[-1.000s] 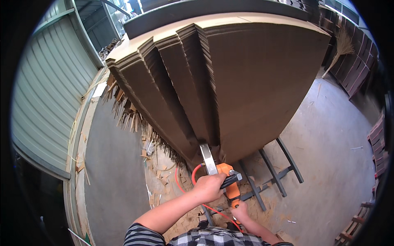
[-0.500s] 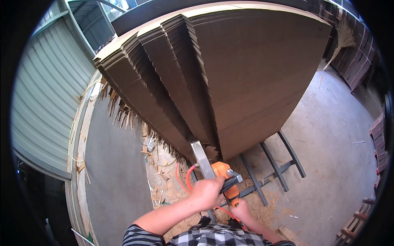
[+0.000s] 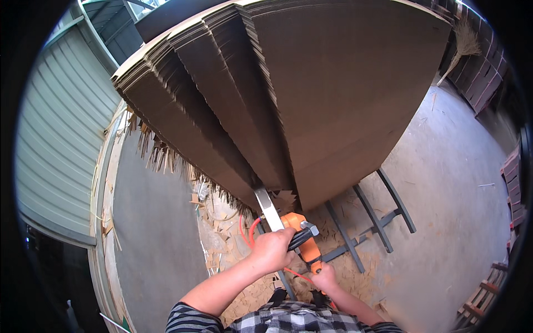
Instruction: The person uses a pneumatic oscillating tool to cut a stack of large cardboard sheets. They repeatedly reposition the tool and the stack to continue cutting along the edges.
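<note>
While my left hand [image 3: 273, 248] wraps the black front grip and my right hand [image 3: 325, 277] closes around the rear end by the red hose [image 3: 248, 233], the orange air saw [image 3: 295, 236] sits right between them, just out past my knuckles, so I'd say the two-handed hold is there to steady it. Its flat silver blade [image 3: 267, 208] runs up and away from my left hand into the lower edge of the big stack of brown corrugated cardboard sheets [image 3: 311, 94], going in at a gap between two bundles. That stack leans away above both hands on dark metal rack legs [image 3: 369, 213], which stick out to the right of my right hand; I guess the tilt keeps the bottom edges within reach. Cardboard offcuts [image 3: 233, 244] litter the concrete floor [image 3: 444, 211] under and to the left of my hands, with frayed strips hanging off the stack's edge further left. Far off to the upper right a straw broom [image 3: 463, 47] leans by some stacked pallets [image 3: 486, 77]. No labels or signs that I can spot anywhere.
</note>
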A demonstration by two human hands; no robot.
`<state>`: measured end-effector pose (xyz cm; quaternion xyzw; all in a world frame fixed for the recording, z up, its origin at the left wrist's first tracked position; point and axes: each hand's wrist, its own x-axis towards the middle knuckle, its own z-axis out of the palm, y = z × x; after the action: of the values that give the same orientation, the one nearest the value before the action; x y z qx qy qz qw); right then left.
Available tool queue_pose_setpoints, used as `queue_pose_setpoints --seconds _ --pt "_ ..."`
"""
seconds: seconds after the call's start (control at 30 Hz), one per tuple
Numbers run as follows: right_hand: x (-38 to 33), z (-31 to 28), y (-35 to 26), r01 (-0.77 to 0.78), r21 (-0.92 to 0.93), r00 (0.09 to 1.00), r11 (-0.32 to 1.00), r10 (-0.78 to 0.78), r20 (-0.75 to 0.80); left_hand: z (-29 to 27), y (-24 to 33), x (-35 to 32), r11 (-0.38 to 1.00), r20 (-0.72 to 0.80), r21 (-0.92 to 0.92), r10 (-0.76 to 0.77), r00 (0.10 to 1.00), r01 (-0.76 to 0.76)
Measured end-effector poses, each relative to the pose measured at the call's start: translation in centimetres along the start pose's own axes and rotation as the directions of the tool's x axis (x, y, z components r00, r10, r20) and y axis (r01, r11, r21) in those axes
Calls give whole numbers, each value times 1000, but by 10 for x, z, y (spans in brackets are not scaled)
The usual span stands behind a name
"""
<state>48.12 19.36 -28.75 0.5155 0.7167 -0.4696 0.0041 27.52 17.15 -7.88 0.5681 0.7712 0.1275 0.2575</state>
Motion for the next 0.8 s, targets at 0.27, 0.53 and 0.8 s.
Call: queue_pose_setpoints --seconds 0.27,0.53,0.8 --pt "13 14 19 -49 -1 999 999 49 -5 23 -22 18 997 71 -26 -76 995 78" --pt "32 29 37 -166 -101 981 981 174 83 74 -46 39 994 101 42 -107 989 103" --pt "55 48 59 -199 -160 967 967 220 128 109 -70 57 996 109 36 -91 990 87"
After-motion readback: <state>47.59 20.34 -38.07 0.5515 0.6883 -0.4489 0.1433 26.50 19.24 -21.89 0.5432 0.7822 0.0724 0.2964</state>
